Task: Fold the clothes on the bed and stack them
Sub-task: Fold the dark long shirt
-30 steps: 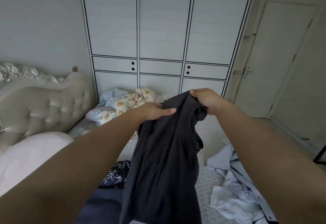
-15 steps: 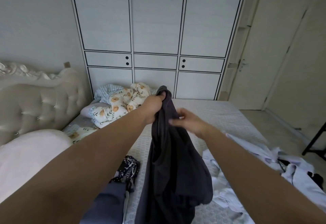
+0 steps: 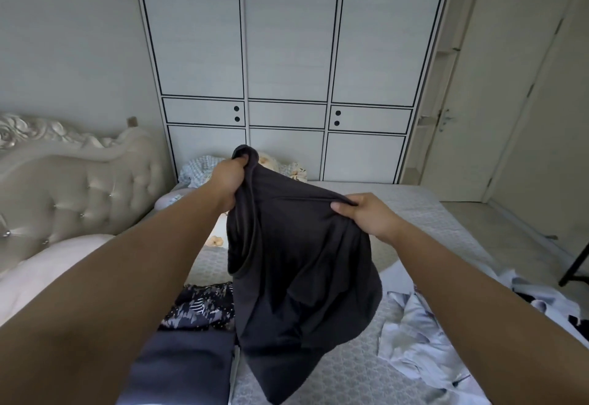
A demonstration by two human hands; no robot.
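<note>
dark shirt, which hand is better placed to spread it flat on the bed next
Probably the right hand: it pinches the dark shirt at its edge over bare bed. The left hand grips a bunched end above the patterned garment.

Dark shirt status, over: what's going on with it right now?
Left hand and right hand each grip the dark shirt, held up over the bed. Not folded yet. Pale blue clothes lie loose alongside.

Soft, dim daylight fills the room, brightest on the wardrobe (image 3: 287,54) and fading toward the door (image 3: 522,102) at right. No glare or hard shadows. The wide-angle lens bows the wardrobe's lines and stretches both forearms at the lower corners. Focus is slightly soft throughout.
</note>
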